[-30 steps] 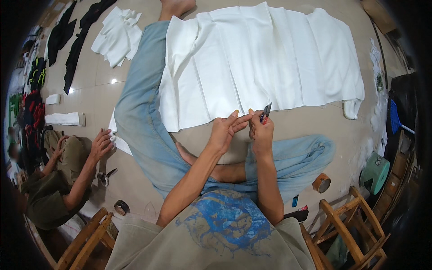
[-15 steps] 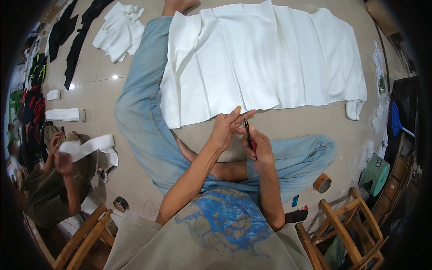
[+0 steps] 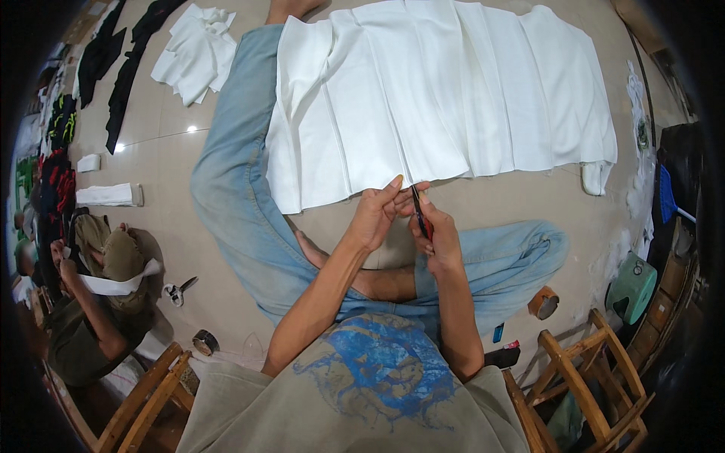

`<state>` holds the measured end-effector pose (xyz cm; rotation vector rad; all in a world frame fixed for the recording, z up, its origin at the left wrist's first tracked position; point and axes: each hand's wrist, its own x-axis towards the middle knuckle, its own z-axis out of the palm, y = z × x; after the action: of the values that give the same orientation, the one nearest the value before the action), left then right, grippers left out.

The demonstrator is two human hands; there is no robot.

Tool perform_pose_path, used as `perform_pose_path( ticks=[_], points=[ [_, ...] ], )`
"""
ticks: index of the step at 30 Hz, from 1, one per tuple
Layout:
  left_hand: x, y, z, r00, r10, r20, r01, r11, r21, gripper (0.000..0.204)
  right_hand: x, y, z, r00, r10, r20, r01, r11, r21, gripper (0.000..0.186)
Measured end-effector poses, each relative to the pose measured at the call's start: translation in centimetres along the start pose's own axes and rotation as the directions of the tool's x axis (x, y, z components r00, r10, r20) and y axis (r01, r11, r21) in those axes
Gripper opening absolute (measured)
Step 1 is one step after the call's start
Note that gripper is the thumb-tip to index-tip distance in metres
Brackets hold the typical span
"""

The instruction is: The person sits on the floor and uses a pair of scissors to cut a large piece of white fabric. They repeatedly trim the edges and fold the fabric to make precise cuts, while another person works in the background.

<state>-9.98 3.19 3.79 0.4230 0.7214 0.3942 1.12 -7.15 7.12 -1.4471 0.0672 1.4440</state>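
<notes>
Snips (image 3: pixel 420 210) nearer cloth (image 3: pixel 430 98) in curled fingers (image 3: pixel 439 217)

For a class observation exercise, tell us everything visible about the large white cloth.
The large white cloth, apparently soft fabric, lies spread on the floor, far edge partly cropped. Ridges or seams run far to near; a narrow flap juts from the near right corner. Its left edge borders the jeans. The left hand meets its near edge; the right hand holds snips there, tips at or near it.
</notes>
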Motion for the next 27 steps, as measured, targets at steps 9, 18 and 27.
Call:
perform_pose_path(
  ticks=[9,18,27],
  points=[
    [0.0,-0.1,-0.1,1.000,-0.004,0.009,0.005,1.000,-0.029,0.043,0.5,0.2,-0.4,1.000,-0.023,0.012,0.023,1.000,0.003,0.042],
    [0.1,-0.1,-0.5,0.999,-0.012,0.050,0.014,0.999,-0.035,0.041,0.7,0.3,-0.5,0.999,-0.046,0.007,0.046,0.998,-0.038,0.042],
    [0.2,-0.1,-0.7,1.000,-0.023,0.001,0.023,0.996,-0.083,0.040,-0.9,1.6,-0.6,0.998,-0.057,-0.020,0.056,0.998,-0.024,0.039]
  ],
)
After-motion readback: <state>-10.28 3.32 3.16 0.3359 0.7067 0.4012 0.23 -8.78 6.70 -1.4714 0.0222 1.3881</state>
